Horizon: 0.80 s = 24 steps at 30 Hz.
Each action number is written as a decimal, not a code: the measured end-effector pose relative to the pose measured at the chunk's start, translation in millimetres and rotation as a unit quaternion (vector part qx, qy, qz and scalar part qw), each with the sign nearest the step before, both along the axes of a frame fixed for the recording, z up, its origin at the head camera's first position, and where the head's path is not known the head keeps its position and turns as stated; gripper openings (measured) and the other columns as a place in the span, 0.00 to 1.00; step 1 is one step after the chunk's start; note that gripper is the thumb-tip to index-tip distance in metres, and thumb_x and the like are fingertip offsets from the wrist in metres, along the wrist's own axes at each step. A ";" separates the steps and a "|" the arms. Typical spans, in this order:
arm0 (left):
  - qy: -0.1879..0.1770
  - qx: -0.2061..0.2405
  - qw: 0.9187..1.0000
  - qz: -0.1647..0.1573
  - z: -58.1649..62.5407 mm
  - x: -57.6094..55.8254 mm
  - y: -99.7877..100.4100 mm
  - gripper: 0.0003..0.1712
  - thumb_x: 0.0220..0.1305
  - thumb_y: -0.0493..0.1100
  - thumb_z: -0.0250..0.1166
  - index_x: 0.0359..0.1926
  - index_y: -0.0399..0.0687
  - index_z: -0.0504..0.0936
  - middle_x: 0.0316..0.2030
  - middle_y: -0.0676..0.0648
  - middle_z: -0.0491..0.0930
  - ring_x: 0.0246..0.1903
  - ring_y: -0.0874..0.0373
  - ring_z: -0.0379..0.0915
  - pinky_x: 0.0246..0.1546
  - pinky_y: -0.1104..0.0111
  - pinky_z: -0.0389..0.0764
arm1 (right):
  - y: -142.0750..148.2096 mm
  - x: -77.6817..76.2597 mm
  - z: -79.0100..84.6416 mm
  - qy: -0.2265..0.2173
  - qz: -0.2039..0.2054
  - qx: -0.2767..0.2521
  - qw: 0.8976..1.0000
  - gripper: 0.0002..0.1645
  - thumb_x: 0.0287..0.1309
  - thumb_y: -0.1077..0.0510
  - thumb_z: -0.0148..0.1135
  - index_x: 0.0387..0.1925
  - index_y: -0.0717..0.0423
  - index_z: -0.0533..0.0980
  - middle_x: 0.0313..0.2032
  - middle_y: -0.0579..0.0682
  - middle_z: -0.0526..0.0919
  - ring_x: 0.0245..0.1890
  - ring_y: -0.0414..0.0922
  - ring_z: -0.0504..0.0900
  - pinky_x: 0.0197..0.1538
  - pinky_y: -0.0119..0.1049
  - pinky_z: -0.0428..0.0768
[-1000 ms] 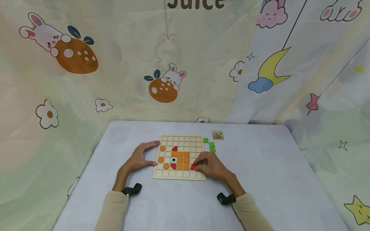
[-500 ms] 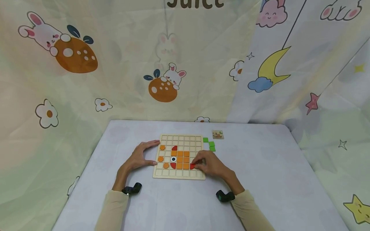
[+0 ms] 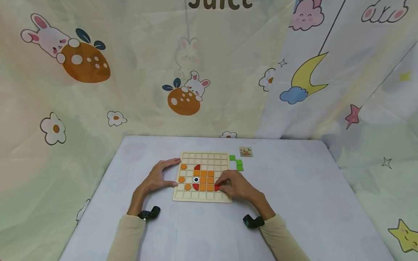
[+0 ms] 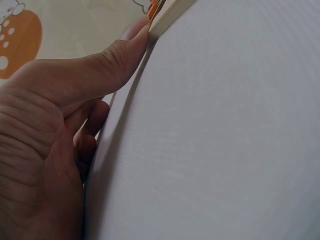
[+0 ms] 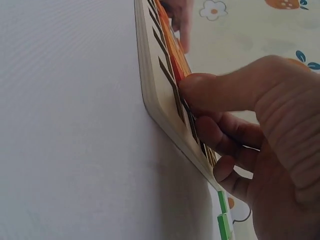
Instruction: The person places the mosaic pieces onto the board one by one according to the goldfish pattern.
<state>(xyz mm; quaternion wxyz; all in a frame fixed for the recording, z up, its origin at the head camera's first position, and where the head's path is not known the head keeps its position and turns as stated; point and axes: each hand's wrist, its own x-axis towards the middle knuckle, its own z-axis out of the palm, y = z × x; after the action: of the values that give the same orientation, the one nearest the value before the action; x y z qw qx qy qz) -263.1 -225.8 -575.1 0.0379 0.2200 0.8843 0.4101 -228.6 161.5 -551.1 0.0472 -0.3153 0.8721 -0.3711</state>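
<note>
A wooden grid board [image 3: 186, 198] lies on the table in the head view. My left hand [image 3: 158, 177] touches its left edge with the thumb and fingertips, fingers extended. At the lower right of the grid, my right hand [image 3: 237, 185] pinches a small red tile [image 3: 217, 188] with a rounded side, partly hidden by the fingertips. Left of this tile sit several orange square tiles [image 3: 203, 180], a round eye tile [image 3: 196, 179] and two red quarter-circle tiles [image 3: 197, 167]. In the right wrist view the thumb [image 5: 200, 90] meets the red tile [image 5: 176, 70] at board level.
Three orange round tiles [image 3: 181, 179] sit in the grid's left columns. Three green square tiles [image 3: 239, 162] lie off the board's right edge, near a small pattern card [image 3: 246, 151]. Behind the white table [image 3: 294, 174] hangs a printed cloth.
The red tile has turned and shifted slightly left, and now lies against the orange squares. My right hand has moved slightly left with it. The left hand has stayed in place.
</note>
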 end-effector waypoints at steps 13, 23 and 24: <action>-0.007 0.002 1.000 0.000 1.9 0.3 -0.3 0.57 0.49 0.52 0.89 0.79 0.50 0.75 0.80 0.43 0.71 0.76 0.37 0.65 0.77 0.31 0.64 | 33.6 -19.2 1.9 0.063 -0.185 0.003 0.981 0.20 0.58 0.60 0.83 0.53 0.59 0.90 0.44 0.51 0.89 0.54 0.54 0.86 0.60 0.52 0.85; 0.000 -0.001 1.000 0.001 0.1 0.1 -0.7 0.56 0.49 0.53 0.88 0.79 0.50 0.75 0.80 0.43 0.71 0.76 0.36 0.66 0.76 0.30 0.64 | 60.1 -16.2 -2.5 0.072 -0.203 0.081 0.973 0.21 0.63 0.62 0.78 0.57 0.61 0.89 0.41 0.52 0.85 0.47 0.50 0.80 0.49 0.46 0.79; 0.001 -0.002 1.000 0.002 -0.1 0.2 -0.5 0.56 0.49 0.53 0.88 0.79 0.50 0.75 0.80 0.43 0.72 0.76 0.36 0.66 0.76 0.30 0.64 | 60.8 -15.1 -2.3 0.072 -0.202 0.082 0.973 0.21 0.63 0.62 0.78 0.57 0.60 0.89 0.41 0.52 0.85 0.47 0.50 0.80 0.49 0.45 0.79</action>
<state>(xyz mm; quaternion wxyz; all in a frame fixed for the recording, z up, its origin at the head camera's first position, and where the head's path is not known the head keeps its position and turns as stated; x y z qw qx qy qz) -262.8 -226.3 -575.2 0.0366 0.2189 0.8853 0.4086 -243.7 222.2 -553.4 -0.0659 -0.1531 0.9465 -0.2764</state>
